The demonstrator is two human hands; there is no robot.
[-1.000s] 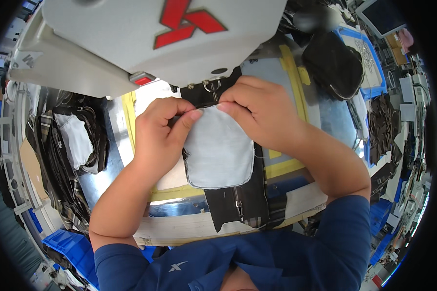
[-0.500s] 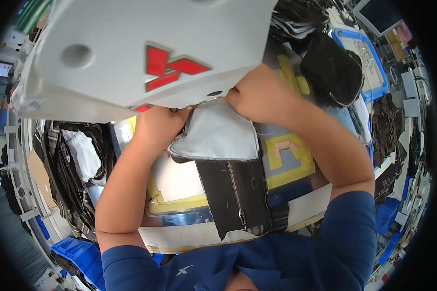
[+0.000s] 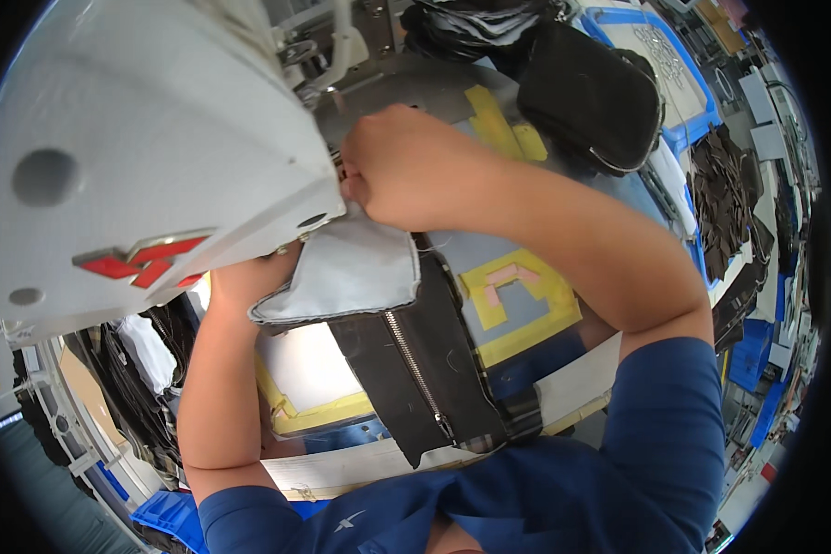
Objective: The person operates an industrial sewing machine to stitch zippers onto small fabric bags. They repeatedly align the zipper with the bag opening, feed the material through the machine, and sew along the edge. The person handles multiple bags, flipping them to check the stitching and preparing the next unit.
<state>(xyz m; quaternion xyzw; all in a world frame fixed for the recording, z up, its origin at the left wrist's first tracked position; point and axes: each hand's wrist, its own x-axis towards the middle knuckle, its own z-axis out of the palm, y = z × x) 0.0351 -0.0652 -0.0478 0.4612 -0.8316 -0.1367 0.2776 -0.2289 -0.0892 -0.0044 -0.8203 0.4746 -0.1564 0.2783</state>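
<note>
Fabric [image 3: 365,268] near machine [image 3: 185,166], left hand [image 3: 247,283] more hidden

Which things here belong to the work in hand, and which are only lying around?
Seemingly in the work:
grey fabric panel, right hand at its upper edge
black zippered strip, partly beneath it
white machine, partly hiding left hand

Likely lying around:
black pouch
dark fabric stack, left
blue-rimmed tray
</note>
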